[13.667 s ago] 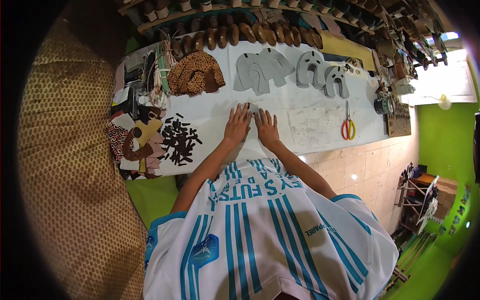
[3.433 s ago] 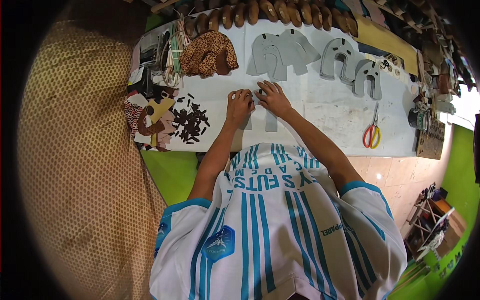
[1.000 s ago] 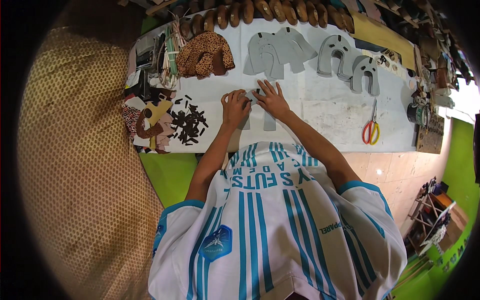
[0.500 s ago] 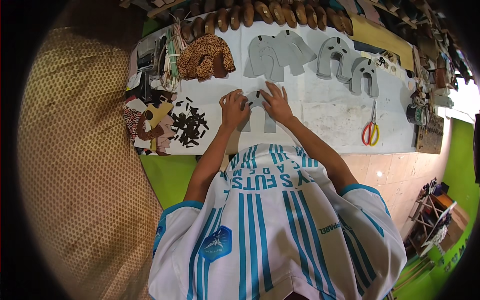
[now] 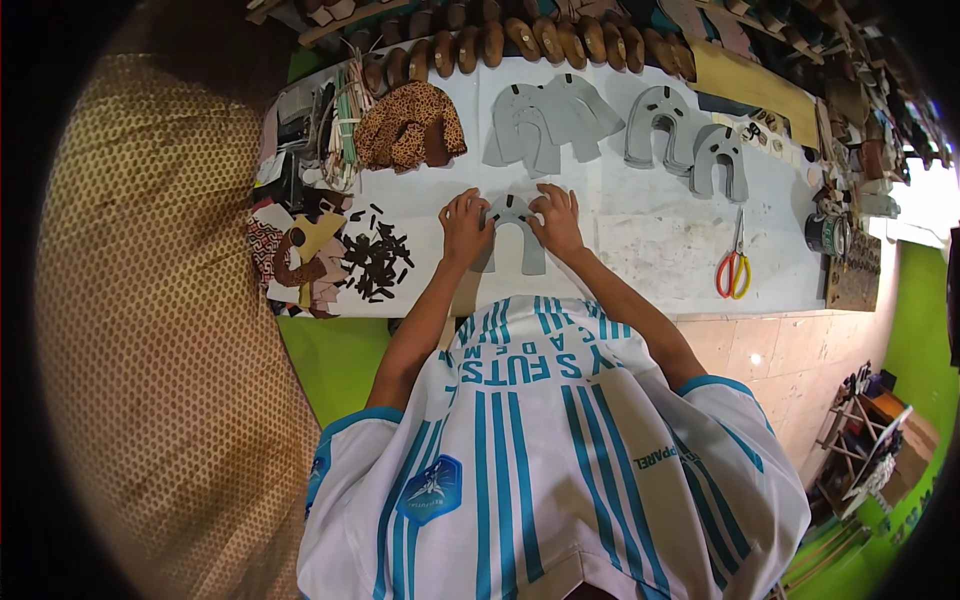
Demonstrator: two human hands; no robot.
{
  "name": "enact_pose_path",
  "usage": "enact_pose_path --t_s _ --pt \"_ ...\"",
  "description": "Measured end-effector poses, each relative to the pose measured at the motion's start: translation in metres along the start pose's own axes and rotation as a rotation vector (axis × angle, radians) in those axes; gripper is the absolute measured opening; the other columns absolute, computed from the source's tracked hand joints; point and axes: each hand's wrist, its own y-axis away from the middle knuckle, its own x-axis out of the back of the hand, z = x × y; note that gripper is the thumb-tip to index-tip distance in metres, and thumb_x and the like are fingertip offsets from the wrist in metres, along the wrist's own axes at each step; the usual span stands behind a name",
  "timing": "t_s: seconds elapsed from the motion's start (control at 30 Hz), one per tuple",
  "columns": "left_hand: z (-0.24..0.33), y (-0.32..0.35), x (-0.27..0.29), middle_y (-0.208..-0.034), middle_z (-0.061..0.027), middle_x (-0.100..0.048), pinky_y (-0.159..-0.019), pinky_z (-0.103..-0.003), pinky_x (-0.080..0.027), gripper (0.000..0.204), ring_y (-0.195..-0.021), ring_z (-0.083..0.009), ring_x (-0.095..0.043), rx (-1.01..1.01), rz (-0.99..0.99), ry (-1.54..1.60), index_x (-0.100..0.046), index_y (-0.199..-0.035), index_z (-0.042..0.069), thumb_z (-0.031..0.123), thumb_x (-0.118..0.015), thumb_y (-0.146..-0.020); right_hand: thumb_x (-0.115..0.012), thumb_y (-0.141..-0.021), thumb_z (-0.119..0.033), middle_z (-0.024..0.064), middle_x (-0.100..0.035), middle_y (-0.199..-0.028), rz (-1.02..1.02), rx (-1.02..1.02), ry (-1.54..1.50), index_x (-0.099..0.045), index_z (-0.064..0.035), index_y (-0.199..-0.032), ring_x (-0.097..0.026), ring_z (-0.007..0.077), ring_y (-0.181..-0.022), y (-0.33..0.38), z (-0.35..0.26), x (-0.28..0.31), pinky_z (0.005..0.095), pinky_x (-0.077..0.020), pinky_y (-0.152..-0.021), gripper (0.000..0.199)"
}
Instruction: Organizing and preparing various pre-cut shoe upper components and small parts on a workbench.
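Grey arch (image 5: 512, 214), between left grip (image 5: 465, 228), right grip (image 5: 558, 224)

2 hands (image 5: 465, 230), 1 pr scissors (image 5: 735, 262), 1 tin (image 5: 825, 234), approx. 14 lasts (image 5: 468, 50).

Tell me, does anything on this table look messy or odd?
Small black strips lie loosely scattered left of the left hand, unlike the stacked grey arches; dark smudges mark the white tabletop left of the scissors.
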Motion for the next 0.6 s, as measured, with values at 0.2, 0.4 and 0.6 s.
enact_pose_path --t_s 0.2,0.4,0.6 --pt "0.011 0.008 -0.003 -0.144 -0.0064 -0.052 -0.110 -0.052 -0.029 0.042 -0.135 -0.0294 -0.044 0.095 0.083 0.097 -0.067 -0.118 0.015 0.017 -0.080 -0.078 -0.078 -0.076 -0.005 0.0117 -0.056 -0.132 -0.028 0.096 -0.173 -0.066 -0.0093 -0.094 -0.047 0.0327 -0.131 -0.001 0.002 0.009 0.0528 -0.0298 -0.115 0.022" --pt "0.021 0.037 0.010 -0.139 -0.0039 -0.059 -0.109 -0.050 -0.031 0.027 -0.132 -0.0286 -0.049 0.091 0.101 0.133 -0.074 -0.103 0.015 0.018 -0.082 -0.078 -0.077 -0.073 -0.003 0.0130 -0.060 -0.126 0.010 0.247 -0.250 -0.065 -0.0099 -0.095 -0.052 0.0358 -0.123 0.015 -0.004 0.029 0.0465 -0.0380 -0.107 0.025" --pt "0.065 0.097 0.037 -0.137 -0.0040 -0.061 -0.107 -0.050 -0.034 0.025 -0.129 -0.0301 -0.051 0.063 0.166 0.128 -0.076 -0.099 0.017 0.012 -0.083 -0.075 -0.076 -0.076 -0.006 0.0122 -0.060 -0.128 -0.077 0.230 -0.396 -0.066 -0.0093 -0.098 -0.051 0.0343 -0.126 0.048 -0.019 0.055 0.0469 -0.0383 -0.108 0.025"
